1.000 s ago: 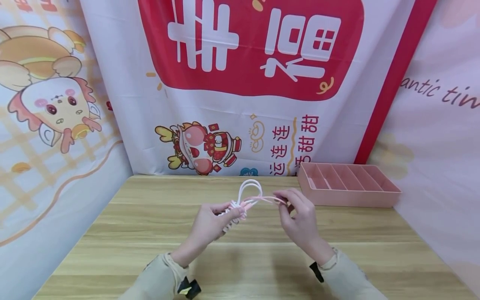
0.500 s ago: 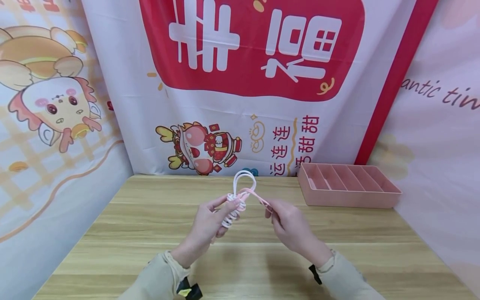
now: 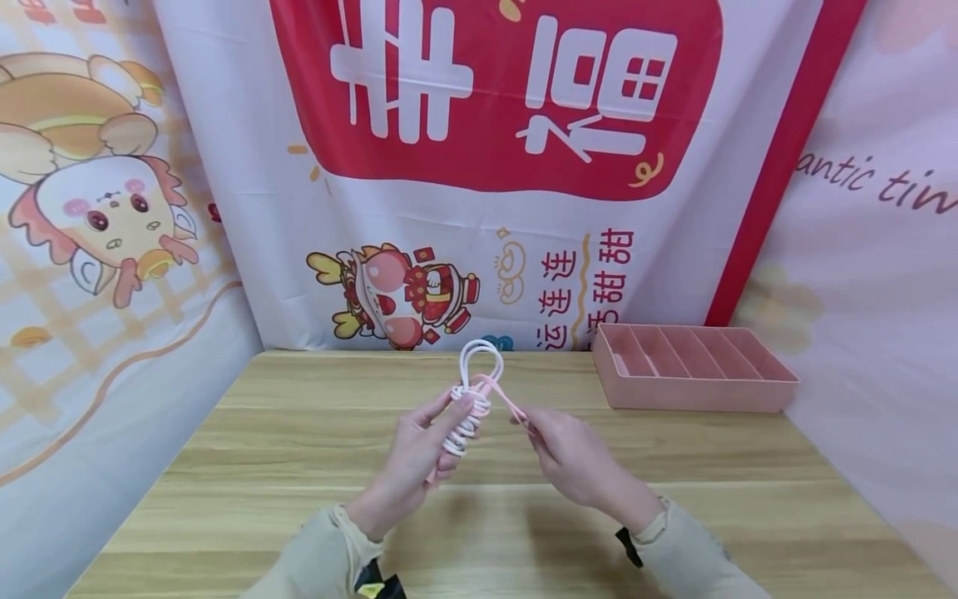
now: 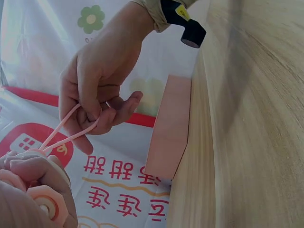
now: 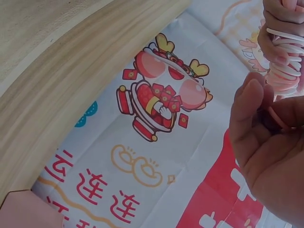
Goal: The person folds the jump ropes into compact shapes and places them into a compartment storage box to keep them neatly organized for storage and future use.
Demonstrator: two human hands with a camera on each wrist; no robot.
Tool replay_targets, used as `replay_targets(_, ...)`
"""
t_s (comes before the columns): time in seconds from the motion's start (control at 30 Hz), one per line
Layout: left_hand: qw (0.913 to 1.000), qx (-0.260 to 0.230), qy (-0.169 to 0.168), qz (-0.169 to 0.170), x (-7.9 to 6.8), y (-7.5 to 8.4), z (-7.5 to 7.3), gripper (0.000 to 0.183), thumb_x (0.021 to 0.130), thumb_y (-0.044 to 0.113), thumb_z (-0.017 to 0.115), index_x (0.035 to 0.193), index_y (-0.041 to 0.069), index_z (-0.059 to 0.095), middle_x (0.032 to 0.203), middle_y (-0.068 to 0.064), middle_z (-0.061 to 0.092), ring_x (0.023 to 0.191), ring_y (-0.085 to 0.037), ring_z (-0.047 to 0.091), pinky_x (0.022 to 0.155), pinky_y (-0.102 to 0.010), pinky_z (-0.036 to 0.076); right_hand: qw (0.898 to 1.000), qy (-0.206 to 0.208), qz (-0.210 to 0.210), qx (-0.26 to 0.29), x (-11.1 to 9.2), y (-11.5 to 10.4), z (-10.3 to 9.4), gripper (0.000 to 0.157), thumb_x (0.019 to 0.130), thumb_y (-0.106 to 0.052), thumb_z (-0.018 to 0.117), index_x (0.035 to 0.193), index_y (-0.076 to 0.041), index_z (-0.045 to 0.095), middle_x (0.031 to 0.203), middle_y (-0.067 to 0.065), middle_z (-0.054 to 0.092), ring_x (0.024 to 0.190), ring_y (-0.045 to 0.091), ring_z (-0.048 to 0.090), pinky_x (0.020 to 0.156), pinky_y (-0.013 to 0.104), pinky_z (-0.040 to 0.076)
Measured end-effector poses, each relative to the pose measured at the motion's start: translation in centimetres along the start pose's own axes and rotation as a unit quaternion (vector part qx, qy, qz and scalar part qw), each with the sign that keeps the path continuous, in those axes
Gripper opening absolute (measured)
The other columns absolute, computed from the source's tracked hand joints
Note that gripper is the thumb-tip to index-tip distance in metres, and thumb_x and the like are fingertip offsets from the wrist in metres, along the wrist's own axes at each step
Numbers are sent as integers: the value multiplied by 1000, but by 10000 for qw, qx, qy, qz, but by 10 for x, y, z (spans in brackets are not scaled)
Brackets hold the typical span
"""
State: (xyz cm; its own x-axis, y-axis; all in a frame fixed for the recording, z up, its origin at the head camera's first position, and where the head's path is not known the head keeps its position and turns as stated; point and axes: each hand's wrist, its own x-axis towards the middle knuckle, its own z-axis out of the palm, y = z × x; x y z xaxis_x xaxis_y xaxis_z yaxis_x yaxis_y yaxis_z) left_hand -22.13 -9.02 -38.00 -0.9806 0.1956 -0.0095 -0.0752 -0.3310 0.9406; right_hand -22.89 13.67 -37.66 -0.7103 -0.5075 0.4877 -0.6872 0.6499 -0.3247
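Observation:
In the head view, my left hand (image 3: 410, 459) grips a bundled jump rope (image 3: 460, 434) upright over the table. White cord winds round it in several turns, and a white loop stands out at its top. Pink handles with octagonal ends (image 4: 53, 203) show under the left fingers in the left wrist view. From near the top, a doubled pink cord (image 3: 503, 398) runs to my right hand (image 3: 582, 459), which pinches it and holds it taut. The right wrist view shows the right hand's curled fingers close by the wrapped bundle; its fingertips are partly hidden in the head view.
A pink divided tray (image 3: 696, 394) stands at the table's back right. The wooden table (image 3: 299, 466) lies beneath both hands. Behind it hangs a printed red and white cloth (image 3: 494, 200), with patterned cloths on both sides.
My right hand has come down and left, closer to the bundle, drawing the pink cord downward. The left hand has turned the bundle more upright, and its white loop stands higher.

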Motion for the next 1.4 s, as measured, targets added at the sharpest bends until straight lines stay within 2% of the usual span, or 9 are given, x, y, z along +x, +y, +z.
replay_targets(0.2, 9995, 241, -51, 190, 1, 0, 0, 53, 90, 44, 71, 139, 33, 56, 93, -24, 65, 43, -10, 40, 37, -19, 33, 9978, -272, 540, 279, 0, 1, -1, 19, 97, 2, 52, 104, -10, 66, 99, 0, 68, 90, 15, 64, 75, 38, 54)
replay_targets(0.37, 9997, 85, 187, -94, 5, 1, -3, 58, 87, 45, 74, 139, 26, 57, 92, -21, 66, 43, -7, 40, 37, -17, 32, 9965, -374, 504, 548, 1, 5, -3, 19, 97, 1, 53, 102, -11, 67, 85, -5, 63, 73, 8, 56, 62, 30, 51)
replay_targets(0.5, 9987, -174, 374, -298, 7, 0, -8, 58, 86, 46, 75, 136, 22, 59, 89, -17, 66, 43, -6, 39, 36, -16, 31, 9922, -307, 533, 1083, 2, 10, -5, 19, 95, 4, 54, 97, -8, 68, 71, -5, 55, 58, 6, 45, 47, 25, 42)
replay_targets(0.77, 9977, -219, 601, -245, 7, 1, -10, 59, 84, 48, 75, 133, 19, 60, 87, -15, 65, 43, -5, 39, 36, -16, 31, 9881, 54, 693, 1376, 5, 10, -8, 20, 94, 3, 55, 89, -10, 70, 70, -7, 57, 56, 7, 46, 44, 24, 40)
replay_targets(0.87, 9969, -208, 714, -264, 6, 1, -11, 61, 84, 49, 75, 136, 21, 58, 87, -14, 65, 44, -5, 40, 37, -16, 32, 9804, 426, 760, 1765, 5, 10, -7, 16, 93, 5, 58, 89, -6, 70, 70, -3, 59, 58, 11, 51, 44, 25, 44)
replay_targets(0.97, 9965, -123, 780, -263, 7, 1, -12, 60, 84, 50, 75, 134, 22, 60, 90, -16, 65, 44, -6, 40, 37, -16, 32, 9639, 712, 913, 2397, 6, 12, -7, 9, 93, 4, 63, 90, 0, 71, 73, 1, 64, 61, 23, 60, 45, 29, 51)
replay_targets(1.1, 9962, -187, 849, -83, 9, 2, -13, 55, 86, 48, 73, 132, 19, 62, 87, -15, 65, 43, -5, 40, 37, -16, 32, 9446, 717, 1279, 2937, 6, 13, -11, 5, 92, -1, 68, 92, 4, 71, 77, 6, 68, 63, 32, 65, 48, 35, 55)
replay_targets(1.23, 9950, -384, 910, 137, 10, 3, -13, 55, 89, 42, 73, 135, 16, 59, 81, -12, 64, 41, -4, 40, 35, -16, 32, 9418, 763, 1406, 2956, 6, 9, -12, 5, 91, -2, 70, 91, 3, 71, 76, 7, 69, 61, 27, 65, 49, 35, 56)
replay_targets(1.4, 9930, -438, 1048, 316, 8, 3, -11, 53, 88, 40, 74, 132, 13, 61, 76, -10, 62, 40, -4, 39, 34, -16, 31, 9485, 718, 1369, 2763, 6, 6, -10, 4, 91, -4, 71, 89, 0, 71, 73, 4, 67, 59, 28, 65, 48, 38, 55)
